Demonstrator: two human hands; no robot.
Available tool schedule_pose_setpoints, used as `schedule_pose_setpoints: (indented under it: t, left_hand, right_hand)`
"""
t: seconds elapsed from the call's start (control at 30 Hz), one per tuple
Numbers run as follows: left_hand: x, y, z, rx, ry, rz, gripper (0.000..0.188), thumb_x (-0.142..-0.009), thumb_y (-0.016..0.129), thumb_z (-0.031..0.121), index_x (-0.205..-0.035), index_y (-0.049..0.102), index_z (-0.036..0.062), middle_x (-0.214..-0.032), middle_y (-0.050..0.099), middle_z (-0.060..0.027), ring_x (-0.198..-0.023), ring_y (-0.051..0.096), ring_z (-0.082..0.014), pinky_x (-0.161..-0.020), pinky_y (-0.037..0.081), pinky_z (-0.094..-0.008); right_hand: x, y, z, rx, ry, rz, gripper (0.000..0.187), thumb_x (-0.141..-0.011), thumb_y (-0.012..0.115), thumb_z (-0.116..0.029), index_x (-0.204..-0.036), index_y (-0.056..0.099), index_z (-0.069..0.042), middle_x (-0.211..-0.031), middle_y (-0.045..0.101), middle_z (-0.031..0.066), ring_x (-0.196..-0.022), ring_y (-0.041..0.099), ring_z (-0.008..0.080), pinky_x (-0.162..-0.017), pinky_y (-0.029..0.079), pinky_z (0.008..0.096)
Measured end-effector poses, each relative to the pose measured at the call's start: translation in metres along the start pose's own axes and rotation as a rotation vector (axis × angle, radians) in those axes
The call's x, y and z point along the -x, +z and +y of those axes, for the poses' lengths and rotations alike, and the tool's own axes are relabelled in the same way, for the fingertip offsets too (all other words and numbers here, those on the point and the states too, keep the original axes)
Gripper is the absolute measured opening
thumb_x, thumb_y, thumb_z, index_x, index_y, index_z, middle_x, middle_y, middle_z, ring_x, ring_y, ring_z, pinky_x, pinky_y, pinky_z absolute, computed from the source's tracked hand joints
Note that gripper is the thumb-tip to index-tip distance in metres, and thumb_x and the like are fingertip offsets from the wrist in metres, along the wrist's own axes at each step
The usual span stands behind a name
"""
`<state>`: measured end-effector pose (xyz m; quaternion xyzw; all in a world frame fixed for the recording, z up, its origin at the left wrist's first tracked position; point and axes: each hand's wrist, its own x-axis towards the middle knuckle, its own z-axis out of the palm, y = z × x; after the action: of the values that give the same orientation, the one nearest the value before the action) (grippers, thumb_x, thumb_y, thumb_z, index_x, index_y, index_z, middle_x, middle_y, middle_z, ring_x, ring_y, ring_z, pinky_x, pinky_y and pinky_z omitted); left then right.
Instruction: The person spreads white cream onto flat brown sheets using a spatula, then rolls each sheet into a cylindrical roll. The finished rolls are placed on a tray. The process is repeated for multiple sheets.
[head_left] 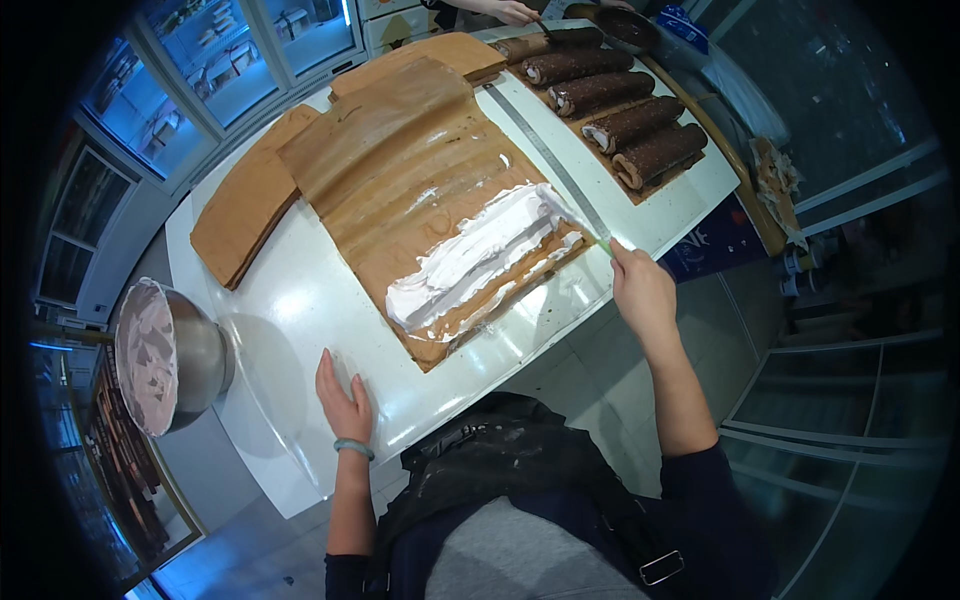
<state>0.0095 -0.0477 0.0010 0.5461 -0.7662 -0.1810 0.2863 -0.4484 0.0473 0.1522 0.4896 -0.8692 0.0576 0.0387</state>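
Observation:
A flat brown sheet cake (375, 257) lies on brown paper (375, 130) in front of me. White cream (480, 255) is heaped in a long band across its near part. My right hand (643, 292) is closed around the green handle of a spatula (603, 245), whose blade reaches to the right end of the cream. My left hand (345, 400), with a bracelet at the wrist, is at the near side of the table, left of the cake. Its fingers are apart and it holds nothing.
A metal bowl of pinkish-white cream (200, 360) stands at the table's left edge. Stacked brown cake sheets (245, 200) lie at the left and back. Several chocolate-coated rolls (630, 125) sit at the far right. A metal strip (550, 160) lies between. Another person's hand (515, 12) is at the far end.

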Motion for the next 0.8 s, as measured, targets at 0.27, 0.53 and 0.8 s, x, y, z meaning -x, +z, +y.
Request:
schedule_pose_setpoints:
  t: [0.27, 0.53, 0.8]
  left_hand:
    - [-0.001, 0.000, -0.003, 0.014, 0.026, 0.015, 0.063, -0.098, 0.059, 0.008, -0.156, 0.036, -0.0020, -0.156, 0.045, -0.0216, -0.143, 0.042, -0.0407, -0.120, 0.033, -0.0483]
    - [0.001, -0.001, -0.003, 0.039, -0.002, 0.016, 0.066, -0.095, 0.061, 0.007, -0.156, 0.037, -0.0008, -0.155, 0.045, -0.0215, -0.142, 0.042, -0.0417, -0.120, 0.033, -0.0489]
    - [-0.002, -0.002, -0.002, 0.049, 0.025, 0.045, 0.067, -0.095, 0.063, 0.011, -0.154, 0.037, -0.0034, -0.153, 0.045, -0.0256, -0.140, 0.043, -0.0434, -0.120, 0.034, -0.0492]
  right_hand:
    - [-0.058, -0.011, -0.029, 0.136, -0.230, -0.107, 0.021, -0.097, 0.058, -0.017, -0.111, 0.072, -0.009, -0.088, 0.070, 0.0164, -0.081, 0.070, 0.0363, -0.073, 0.056, 0.0485]
    - [-0.100, -0.035, -0.061, 0.264, -0.267, -0.290, 0.018, -0.084, 0.061, -0.005, -0.094, 0.076, -0.005, -0.094, 0.075, 0.0169, -0.092, 0.074, 0.0361, -0.083, 0.059, 0.0456]
    - [-0.119, -0.083, -0.139, -0.597, -0.182, -0.986, 0.034, -0.103, 0.063, -0.024, -0.131, 0.071, -0.008, -0.072, 0.061, -0.0025, -0.062, 0.051, 0.0063, -0.056, 0.043, 0.0246]
